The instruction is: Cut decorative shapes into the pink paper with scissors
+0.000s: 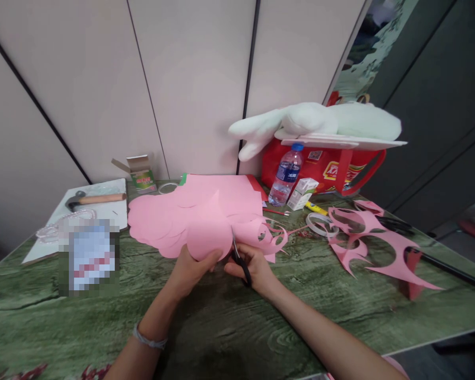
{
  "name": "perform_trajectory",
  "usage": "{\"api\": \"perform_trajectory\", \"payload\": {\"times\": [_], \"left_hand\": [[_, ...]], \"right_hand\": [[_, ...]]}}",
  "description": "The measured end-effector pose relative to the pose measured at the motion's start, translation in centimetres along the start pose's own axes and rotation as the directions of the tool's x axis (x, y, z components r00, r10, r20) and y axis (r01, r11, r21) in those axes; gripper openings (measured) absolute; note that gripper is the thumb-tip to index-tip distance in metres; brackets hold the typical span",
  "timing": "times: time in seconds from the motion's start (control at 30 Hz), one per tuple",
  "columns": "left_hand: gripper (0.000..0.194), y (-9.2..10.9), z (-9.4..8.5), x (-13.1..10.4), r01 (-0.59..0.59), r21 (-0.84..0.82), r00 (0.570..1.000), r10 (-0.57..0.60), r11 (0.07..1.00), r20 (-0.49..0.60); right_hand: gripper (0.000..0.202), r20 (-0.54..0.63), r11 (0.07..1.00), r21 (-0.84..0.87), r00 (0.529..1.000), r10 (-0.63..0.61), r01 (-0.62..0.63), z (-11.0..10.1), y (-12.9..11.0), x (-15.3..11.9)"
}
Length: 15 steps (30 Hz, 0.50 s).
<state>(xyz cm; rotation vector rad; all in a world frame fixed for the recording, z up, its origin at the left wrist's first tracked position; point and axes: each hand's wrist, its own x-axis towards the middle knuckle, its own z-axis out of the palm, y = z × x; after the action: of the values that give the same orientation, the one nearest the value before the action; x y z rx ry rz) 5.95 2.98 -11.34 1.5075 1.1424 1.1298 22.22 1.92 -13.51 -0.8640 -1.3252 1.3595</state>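
Note:
My left hand [193, 266] pinches the lower edge of a pink paper sheet [208, 229], thumb on top. My right hand [251, 266] is closed round the black handles of a pair of scissors [240, 261], whose blades point away from me at the right edge of that sheet. Behind and to the left lie several overlapping pink paper pieces with rounded edges [152, 221]. Larger pink sheets [225, 186] lie further back. Thin curled pink offcuts [279, 237] are just right of the scissors.
A hammer [103, 199] rests on a white board [119, 216] at the left, near an opened small box [143, 179]. At the right are a water bottle [285, 177], a tape roll [322, 224], pink scraps [388, 243] and a red bag [320, 163] beneath a white plush object [352, 120].

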Motion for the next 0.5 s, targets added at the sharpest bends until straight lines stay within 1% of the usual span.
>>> {"api": "perform_trajectory", "payload": {"times": [0.2, 0.33, 0.5], "left_hand": [[0.026, -0.14, -0.05, 0.09, -0.002, -0.002, 1.000, 0.002, 1.000, 0.011], [0.024, -0.29, -0.10, 0.09, -0.013, -0.007, 1.000, 0.013, 1.000, -0.003], [0.028, -0.25, -0.10, 0.10, -0.022, 0.003, 1.000, 0.022, 1.000, -0.011]], "right_hand": [[0.047, -0.004, 1.000, -0.011, 1.000, 0.013, -0.013, -0.06, -0.04, -0.07], [0.046, -0.001, 0.999, -0.034, 1.000, -0.001, 0.001, -0.10, 0.00, -0.12], [0.046, -0.007, 1.000, -0.025, 1.000, 0.003, -0.003, 0.05, 0.03, -0.05]]}}
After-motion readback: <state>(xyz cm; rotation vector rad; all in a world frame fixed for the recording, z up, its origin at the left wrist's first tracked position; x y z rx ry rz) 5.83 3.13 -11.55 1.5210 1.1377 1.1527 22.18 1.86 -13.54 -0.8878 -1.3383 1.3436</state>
